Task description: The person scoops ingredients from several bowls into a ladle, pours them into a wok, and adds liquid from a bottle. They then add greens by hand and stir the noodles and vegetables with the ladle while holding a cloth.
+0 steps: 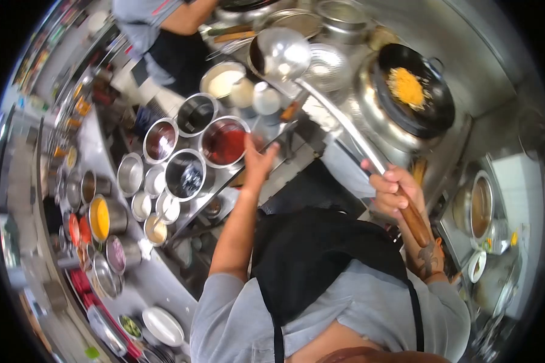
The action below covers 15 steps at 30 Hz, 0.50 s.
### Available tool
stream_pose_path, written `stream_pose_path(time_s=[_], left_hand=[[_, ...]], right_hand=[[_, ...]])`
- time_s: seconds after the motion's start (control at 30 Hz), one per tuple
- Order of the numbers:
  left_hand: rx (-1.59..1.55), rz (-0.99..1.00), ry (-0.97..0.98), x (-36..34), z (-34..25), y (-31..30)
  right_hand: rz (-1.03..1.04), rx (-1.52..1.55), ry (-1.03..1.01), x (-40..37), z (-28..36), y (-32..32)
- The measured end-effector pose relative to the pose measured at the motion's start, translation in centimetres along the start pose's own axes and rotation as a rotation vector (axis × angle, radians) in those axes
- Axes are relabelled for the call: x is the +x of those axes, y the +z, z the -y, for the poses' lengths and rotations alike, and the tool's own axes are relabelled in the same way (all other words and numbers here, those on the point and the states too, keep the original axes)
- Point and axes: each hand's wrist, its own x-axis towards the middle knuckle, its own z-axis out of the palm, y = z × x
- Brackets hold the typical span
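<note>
My right hand (393, 189) is wrapped round the wooden handle of a large ladle (351, 133); its round metal bowl is raised at the upper middle. My left hand (259, 162), fingers spread, is beside the rim of a metal pot of red sauce (225, 142). A blurred shape just beyond its fingers is too smeared to make out. To the right of the ladle, a black wok (415, 91) holds an orange-yellow shredded heap (407, 88).
A co-worker (175, 42) in a grey shirt and black apron stands at upper left. More pots, including one with dark contents (185, 174), crowd the left counter (145, 266). A perforated strainer (327, 68) lies behind the ladle. A pot of brown liquid (479, 204) stands at right.
</note>
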Motion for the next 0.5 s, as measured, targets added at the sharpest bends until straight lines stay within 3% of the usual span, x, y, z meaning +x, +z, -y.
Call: stream_pose_path(time_s=[0.07,0.13,0.23,0.27,0.3,0.37,0.43,0.47,0.5], left_hand=[[-0.188,-0.109,0.082,5.6,3.3,2.2],[-0.089,-0.171,-0.055,8.0,1.9,3.3],[0.075,-0.232,0.075,12.2,7.2,5.0],[0.101,-0.266,0.097,12.8,8.0,5.6],[0.175,-0.24,0.239,12.5,6.7,5.9],[0.158,-0.24,0.261,11.6,4.8,7.1],[0.146,-0.255,0.331,11.8,4.8,7.9],[0.109,-0.266,0.337,11.5,3.9,8.2],[0.098,-0.264,0.323,11.6,3.6,8.4]], right_hand=[[-0.103,-0.163,-0.141,-2.5,3.1,0.6],[-0.295,-0.419,-0.333,-4.7,6.0,2.2],[-0.448,-0.672,-0.537,-6.8,9.8,2.1],[-0.612,-0.848,-0.604,-6.7,10.5,1.5],[-0.778,-1.022,-0.662,-6.3,11.0,0.2],[-1.03,-1.297,-0.783,-5.0,11.4,-4.6],[-1.292,-1.94,-1.049,-3.2,11.1,-12.7],[-1.398,-1.938,-0.841,-2.6,10.8,-14.8],[-1.548,-1.864,-0.463,-1.9,11.5,-15.5]])
